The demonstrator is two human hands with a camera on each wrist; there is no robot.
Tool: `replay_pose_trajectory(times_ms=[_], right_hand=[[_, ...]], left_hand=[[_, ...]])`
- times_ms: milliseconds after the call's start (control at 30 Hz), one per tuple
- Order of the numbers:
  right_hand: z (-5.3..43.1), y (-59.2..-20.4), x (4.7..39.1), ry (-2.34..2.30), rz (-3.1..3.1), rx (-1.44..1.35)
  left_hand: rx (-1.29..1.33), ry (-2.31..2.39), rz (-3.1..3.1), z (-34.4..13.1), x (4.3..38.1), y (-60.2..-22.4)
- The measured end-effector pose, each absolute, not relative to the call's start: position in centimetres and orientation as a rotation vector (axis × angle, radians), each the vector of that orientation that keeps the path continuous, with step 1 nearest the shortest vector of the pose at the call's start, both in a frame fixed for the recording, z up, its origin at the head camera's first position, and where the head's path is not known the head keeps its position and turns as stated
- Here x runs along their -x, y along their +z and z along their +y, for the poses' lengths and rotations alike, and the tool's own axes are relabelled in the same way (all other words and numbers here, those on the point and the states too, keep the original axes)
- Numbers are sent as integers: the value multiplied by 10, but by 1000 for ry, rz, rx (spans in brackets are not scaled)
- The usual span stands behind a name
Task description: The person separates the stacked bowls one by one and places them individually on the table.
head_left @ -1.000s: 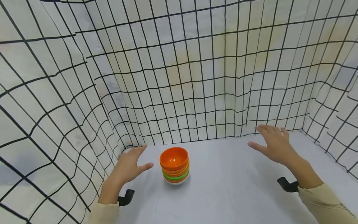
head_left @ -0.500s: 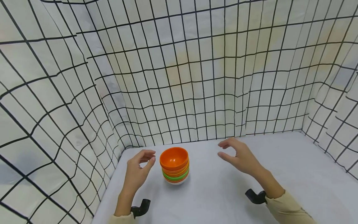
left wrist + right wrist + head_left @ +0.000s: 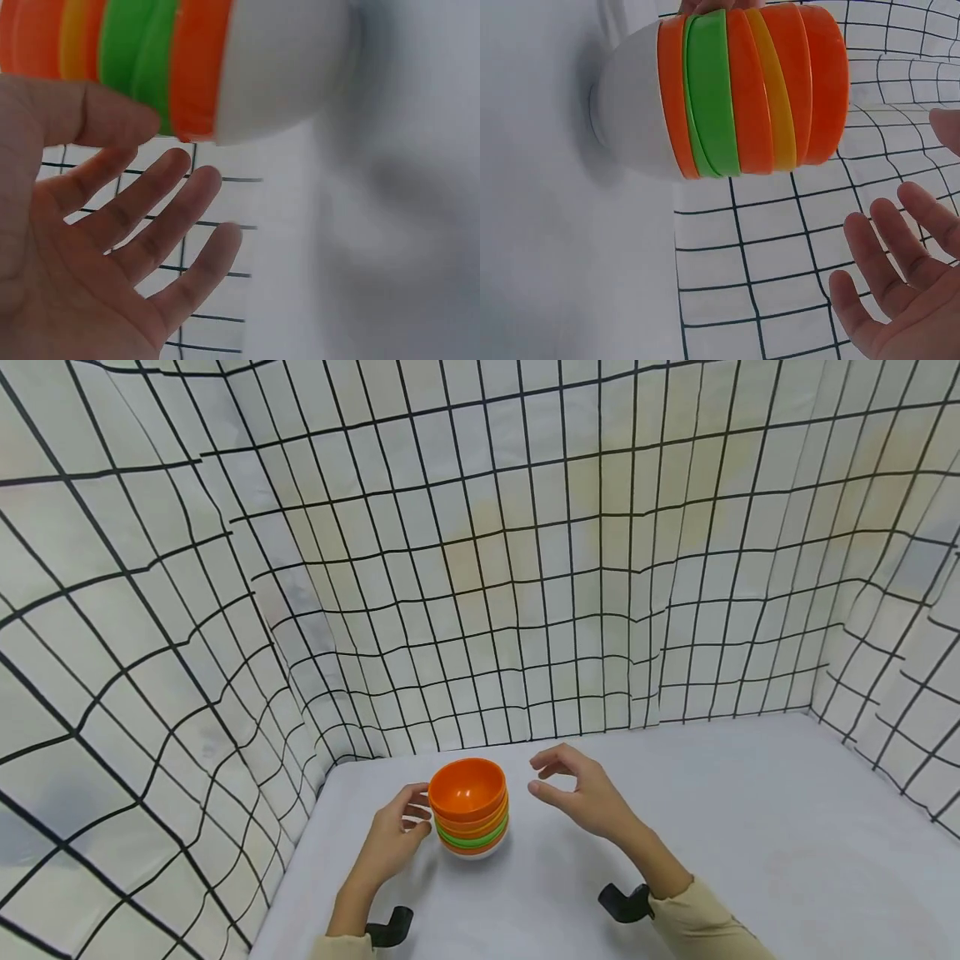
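Observation:
A stack of nested bowls [image 3: 468, 806] stands on the white table, an orange one on top, with orange, yellow and green rims below and a white bowl at the bottom. At the left side of the stack is my left hand [image 3: 393, 839], its fingertips right at the bowls and its fingers loosely bent. The left wrist view shows that hand's spread fingers [image 3: 169, 206] beside the green and orange rims [image 3: 150, 56]. To the right of the stack, my right hand [image 3: 585, 789] hangs apart from it, fingers relaxed and holding nothing. In the right wrist view its fingers [image 3: 885, 259] lie short of the bowls [image 3: 772, 90].
The white tabletop [image 3: 750, 827] stretches away to the right. White cloth walls with a black grid [image 3: 525, 568] close off the back and both sides. Each wrist carries a black mount [image 3: 626, 903].
Both hands have moved inward toward the bowl stack, the right one a long way leftward. My left hand has come up to the stack's side. The bowls stay in place.

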State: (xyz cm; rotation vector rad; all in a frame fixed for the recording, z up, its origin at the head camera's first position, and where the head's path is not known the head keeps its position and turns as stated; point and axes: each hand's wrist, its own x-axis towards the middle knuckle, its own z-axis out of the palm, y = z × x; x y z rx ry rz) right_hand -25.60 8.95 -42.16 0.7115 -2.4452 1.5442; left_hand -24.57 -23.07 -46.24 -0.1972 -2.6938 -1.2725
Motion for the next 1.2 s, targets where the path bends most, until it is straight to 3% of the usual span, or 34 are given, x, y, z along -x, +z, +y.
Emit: replay_pose_trajectory(times_ms=[567,1200], right_hand=[[26,-443,267,1876,-2425,-692],[-1,-448,270,1849,-2507,-715]], left_hand=[[375,-1750,-2804,-227,252,-499],[476,-1816,-2754,-226,262,-513]])
